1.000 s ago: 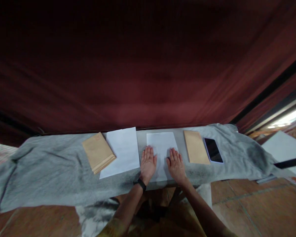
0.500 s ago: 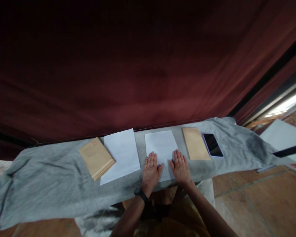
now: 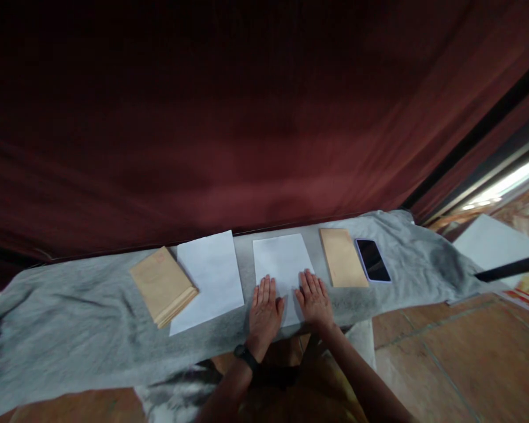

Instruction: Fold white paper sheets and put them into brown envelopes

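My left hand (image 3: 264, 314) and my right hand (image 3: 314, 301) lie flat, palms down and fingers stretched out, on the near end of a white sheet of paper (image 3: 282, 261). The sheet rests on a table draped in grey cloth (image 3: 83, 317). Neither hand holds anything. A black band sits on my left wrist. To the left lies a second white sheet (image 3: 207, 279), partly under a stack of brown envelopes (image 3: 162, 285). To the right are a single brown envelope (image 3: 342, 257) and a dark phone (image 3: 372, 260).
A dark red curtain (image 3: 247, 117) hangs right behind the table. Tiled floor (image 3: 458, 364) shows at the lower right. A white board (image 3: 489, 244) and a black bar (image 3: 511, 268) sit at the far right edge.
My hands have slid a little toward the near edge of the sheet and stay flat. The view has shifted slightly, so everything sits a bit further left.
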A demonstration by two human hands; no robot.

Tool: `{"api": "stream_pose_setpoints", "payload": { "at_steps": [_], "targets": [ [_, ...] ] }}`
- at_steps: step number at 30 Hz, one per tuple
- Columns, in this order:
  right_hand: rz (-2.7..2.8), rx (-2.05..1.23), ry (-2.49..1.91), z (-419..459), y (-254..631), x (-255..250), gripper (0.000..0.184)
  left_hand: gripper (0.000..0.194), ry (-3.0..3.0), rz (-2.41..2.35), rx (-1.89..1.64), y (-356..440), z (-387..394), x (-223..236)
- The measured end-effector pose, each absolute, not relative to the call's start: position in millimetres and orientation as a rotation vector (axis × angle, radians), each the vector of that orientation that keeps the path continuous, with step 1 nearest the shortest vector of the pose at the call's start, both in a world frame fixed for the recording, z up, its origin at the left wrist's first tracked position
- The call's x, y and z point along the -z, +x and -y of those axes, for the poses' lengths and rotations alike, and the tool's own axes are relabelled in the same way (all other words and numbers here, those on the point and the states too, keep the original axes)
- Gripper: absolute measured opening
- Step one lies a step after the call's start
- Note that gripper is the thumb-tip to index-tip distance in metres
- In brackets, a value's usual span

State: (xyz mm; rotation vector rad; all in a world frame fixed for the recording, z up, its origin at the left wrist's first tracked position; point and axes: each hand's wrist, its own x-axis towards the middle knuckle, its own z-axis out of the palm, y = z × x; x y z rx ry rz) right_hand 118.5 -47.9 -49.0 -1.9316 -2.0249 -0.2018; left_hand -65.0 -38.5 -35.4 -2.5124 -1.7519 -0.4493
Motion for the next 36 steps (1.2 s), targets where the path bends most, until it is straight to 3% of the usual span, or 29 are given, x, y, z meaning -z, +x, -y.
{"api": "stream_pose_setpoints", "payload": {
  "at_steps": [9,18,24,36],
  "targets": [
    [1.955,0.196,-1.948,56,128,54,0.06,0.062,-2.414,1.816,0.502,-58,35,32],
    [2.081,-0.069,-1.862,-27,112,20,0.054,0.056,-2.659,1.707,0.424,-26,-54,25],
    [2.209,-0.031,-1.864,-84,97,23,0.05,0.053,-2.617,1.761,0.409,-47,-84,34],
    [1.902,0.123,-2.023,-90,110,49,0.06,0.061,-2.416,2.008,0.405,-63,-80,29]
  ]
}}
